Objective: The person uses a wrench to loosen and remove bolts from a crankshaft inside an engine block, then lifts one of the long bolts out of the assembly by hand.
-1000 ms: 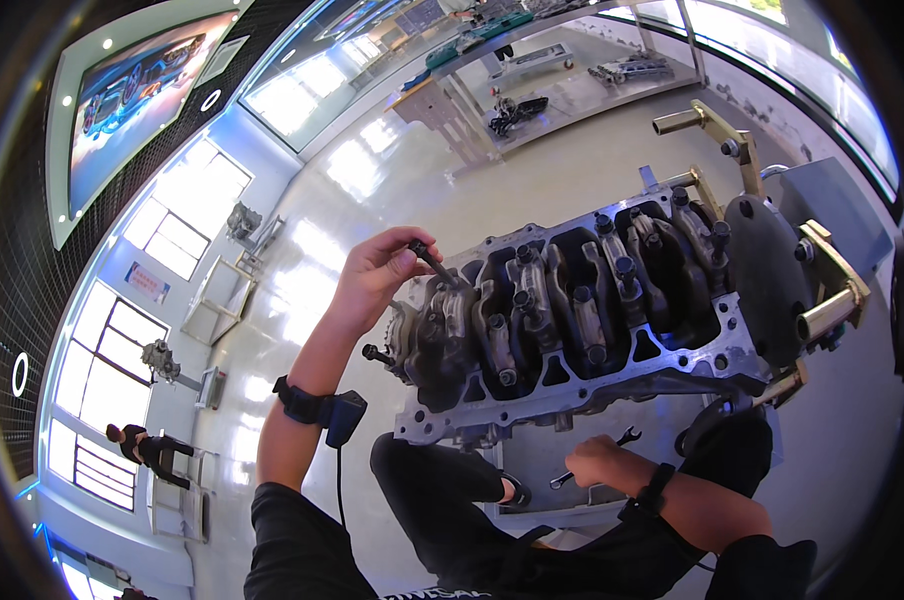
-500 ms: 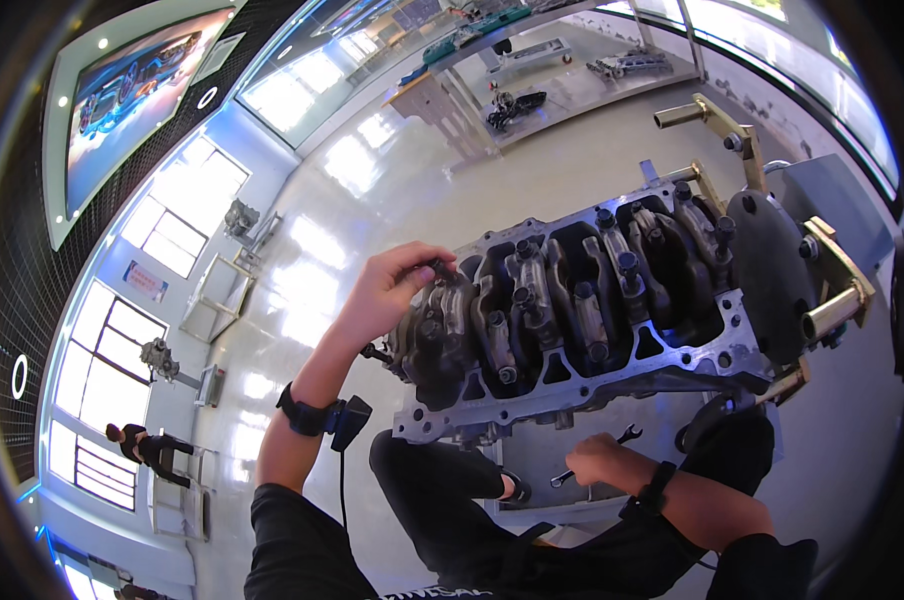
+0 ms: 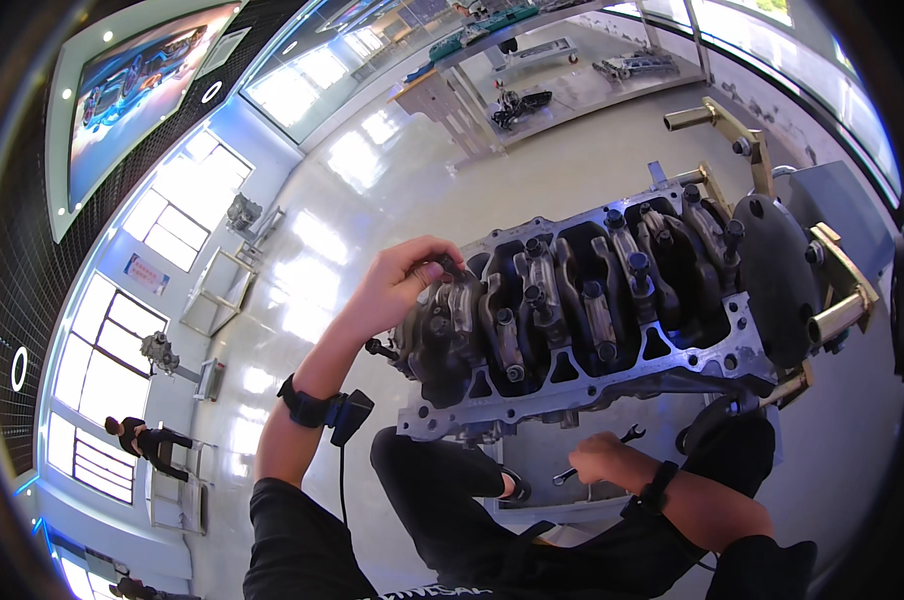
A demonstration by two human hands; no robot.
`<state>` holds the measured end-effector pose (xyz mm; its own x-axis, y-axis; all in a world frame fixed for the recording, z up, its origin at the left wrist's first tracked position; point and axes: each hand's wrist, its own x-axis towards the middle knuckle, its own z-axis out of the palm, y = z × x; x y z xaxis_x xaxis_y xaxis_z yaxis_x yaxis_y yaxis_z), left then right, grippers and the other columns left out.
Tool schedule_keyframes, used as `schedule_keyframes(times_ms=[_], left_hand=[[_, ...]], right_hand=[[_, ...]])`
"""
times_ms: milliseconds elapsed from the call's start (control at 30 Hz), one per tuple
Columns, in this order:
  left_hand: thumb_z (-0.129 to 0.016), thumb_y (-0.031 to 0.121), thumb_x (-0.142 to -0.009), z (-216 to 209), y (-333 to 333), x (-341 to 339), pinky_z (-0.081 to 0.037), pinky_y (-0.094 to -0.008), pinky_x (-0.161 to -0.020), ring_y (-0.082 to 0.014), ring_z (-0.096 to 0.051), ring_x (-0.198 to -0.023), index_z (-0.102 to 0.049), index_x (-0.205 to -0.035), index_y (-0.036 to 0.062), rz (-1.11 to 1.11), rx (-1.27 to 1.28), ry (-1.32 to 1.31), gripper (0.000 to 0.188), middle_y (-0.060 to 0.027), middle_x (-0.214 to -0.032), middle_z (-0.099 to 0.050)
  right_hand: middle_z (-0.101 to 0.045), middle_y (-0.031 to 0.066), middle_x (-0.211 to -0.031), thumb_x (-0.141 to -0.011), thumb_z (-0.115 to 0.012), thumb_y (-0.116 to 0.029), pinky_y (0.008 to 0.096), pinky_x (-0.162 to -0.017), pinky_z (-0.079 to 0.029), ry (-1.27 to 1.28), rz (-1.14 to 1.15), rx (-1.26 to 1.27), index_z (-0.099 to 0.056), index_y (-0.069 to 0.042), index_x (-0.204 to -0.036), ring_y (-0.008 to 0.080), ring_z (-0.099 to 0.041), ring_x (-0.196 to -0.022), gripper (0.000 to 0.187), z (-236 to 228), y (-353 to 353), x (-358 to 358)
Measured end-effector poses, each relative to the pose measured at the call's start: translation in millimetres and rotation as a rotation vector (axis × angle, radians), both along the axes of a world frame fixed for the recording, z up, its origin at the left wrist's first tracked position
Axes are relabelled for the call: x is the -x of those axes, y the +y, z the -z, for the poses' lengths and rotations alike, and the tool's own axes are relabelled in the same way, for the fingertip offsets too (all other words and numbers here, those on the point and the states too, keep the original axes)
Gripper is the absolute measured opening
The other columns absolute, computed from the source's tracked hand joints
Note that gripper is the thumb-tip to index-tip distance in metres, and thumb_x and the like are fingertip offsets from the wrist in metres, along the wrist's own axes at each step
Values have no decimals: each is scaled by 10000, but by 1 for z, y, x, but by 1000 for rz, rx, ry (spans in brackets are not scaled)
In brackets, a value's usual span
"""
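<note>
In front of me an engine block (image 3: pixel 612 362) lies with its crankshaft side up. Its crankshaft (image 3: pixel 599 308) and several bearing caps (image 3: pixel 542 280) with dark bolts (image 3: pixel 638 263) show. My left hand (image 3: pixel 404 284) is at the block's left end, thumb and fingers pinched round the head of a dark bolt (image 3: pixel 450 268) on the leftmost cap; the fingers partly hide it. Below the block's near edge, my right hand (image 3: pixel 606 460) is wrapped round the middle of a wrench (image 3: pixel 632 434). Both wrench ends stick out of the fist, apart from the block.
The block is fixed to a stand with a round dark plate (image 3: pixel 772 270) and brass-coloured arms (image 3: pixel 840 312) at right. A grey tray (image 3: pixel 552 513) sits low between my legs. A workbench (image 3: pixel 572 110) with engine parts stands far off. At left, another person (image 3: pixel 150 447) is by a frame stand.
The view has shifted slightly, so the block sits a little further right and lower. My left hand stays at the bolt with its fingers slightly turned; the right hand keeps the wrench.
</note>
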<state>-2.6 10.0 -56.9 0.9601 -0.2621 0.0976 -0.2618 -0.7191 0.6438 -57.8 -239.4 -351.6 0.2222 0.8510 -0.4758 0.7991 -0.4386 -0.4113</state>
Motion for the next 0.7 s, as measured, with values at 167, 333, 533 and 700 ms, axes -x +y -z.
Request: schedule_keyframes(times_ms=[167, 333, 533, 700], left_hand=[[-453, -2, -933, -8, 3, 3, -490, -327, -897, -179, -604, -977, -569, -1082, -39, -27, 148, -25, 193, -94, -989, -619], [-469, 67, -961, -13, 5, 2, -494, -344, -908, -186, -606, -974, -559, -1114, -44, -15, 172, -44, 210, -102, -995, -622], [-471, 82, -966, -14, 5, 2, -494, -342, -907, -185, -608, -970, -559, -1121, -40, -21, 185, -53, 216, -101, -998, -625], [-474, 72, -963, -16, 4, 2, -497, -338, -900, -181, -611, -963, -562, -1121, -41, -22, 207, -67, 213, -102, -991, -629]], right_hand=[[-691, 148, -884, -703, -591, -161, 446, -703, -524, 8, 12, 7, -714, -78, -882, 339, -667, -852, 232, 2, 0, 0], [-691, 148, -873, -702, -589, -165, 456, -685, -524, 2, 4, -5, -713, -74, -871, 338, -669, -845, 229, 4, -1, 0], [-701, 96, -934, -722, -615, -162, 415, -712, -519, -32, 4, 50, -720, -116, -958, 283, -670, -902, 262, -3, 2, 1], [-701, 95, -944, -723, -617, -162, 415, -725, -518, -35, 13, 37, -720, -118, -959, 285, -668, -914, 262, 0, 1, 2]])
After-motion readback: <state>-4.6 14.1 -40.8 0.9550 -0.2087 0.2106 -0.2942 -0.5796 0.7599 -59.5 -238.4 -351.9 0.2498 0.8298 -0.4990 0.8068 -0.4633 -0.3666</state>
